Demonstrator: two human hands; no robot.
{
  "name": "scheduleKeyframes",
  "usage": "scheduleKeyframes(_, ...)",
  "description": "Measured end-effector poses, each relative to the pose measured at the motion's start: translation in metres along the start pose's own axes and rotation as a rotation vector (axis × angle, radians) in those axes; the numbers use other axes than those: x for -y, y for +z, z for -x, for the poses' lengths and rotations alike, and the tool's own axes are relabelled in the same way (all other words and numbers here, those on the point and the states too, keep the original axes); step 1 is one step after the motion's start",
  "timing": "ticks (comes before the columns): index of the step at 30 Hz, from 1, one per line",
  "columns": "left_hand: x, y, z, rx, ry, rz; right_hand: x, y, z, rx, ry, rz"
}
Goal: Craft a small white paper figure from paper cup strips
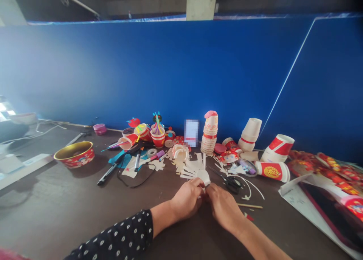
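Between left hand [187, 197] and right hand [222, 205], fringed white paper [202, 175] in left grip, right grip too hidden to tell

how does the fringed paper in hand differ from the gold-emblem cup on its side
The fringed paper is cut into strips; the cup looks uncut. The fringed paper is in the left hand; the cup lies untouched. The cup bears red print; the fringed paper looks white.

Black fabric sleeve [119, 235] at bottom left of centre, printed with scattered small white drop-shaped motifs, dark at their middles; cuff ends short of left wrist. Left hand [185, 199] and right hand [222, 205] bare, right forearm [252, 233] uncovered to frame's bottom edge.
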State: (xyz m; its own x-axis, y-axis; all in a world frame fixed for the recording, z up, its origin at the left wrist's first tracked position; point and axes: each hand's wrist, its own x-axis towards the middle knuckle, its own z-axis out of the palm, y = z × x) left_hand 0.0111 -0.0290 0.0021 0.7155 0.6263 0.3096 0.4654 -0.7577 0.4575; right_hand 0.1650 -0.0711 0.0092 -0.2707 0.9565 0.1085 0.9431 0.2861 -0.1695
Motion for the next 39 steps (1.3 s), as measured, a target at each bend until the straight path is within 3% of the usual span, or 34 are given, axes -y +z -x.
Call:
scheduleKeyframes(5, -0.001, 0.000, -0.001, 0.034, 0.041, -0.119, 0.000, -0.001, 0.001, -0.010, 0.009, -0.013)
scheduleKeyframes(13, -0.001, 0.002, -0.004, 0.054, -0.031, -0.144, 0.001, -0.021, 0.011, -0.001, 0.022, -0.105)
scheduleKeyframes(27, -0.002, 0.003, -0.004, 0.097, -0.013, -0.231, 0.011, -0.011, 0.016, -0.010, -0.103, 0.219)
scheduleKeyframes(39, -0.002, -0.001, -0.004, 0.085, 0.024, -0.189, 0.012, -0.017, 0.013, 0.037, -0.089, 0.199)
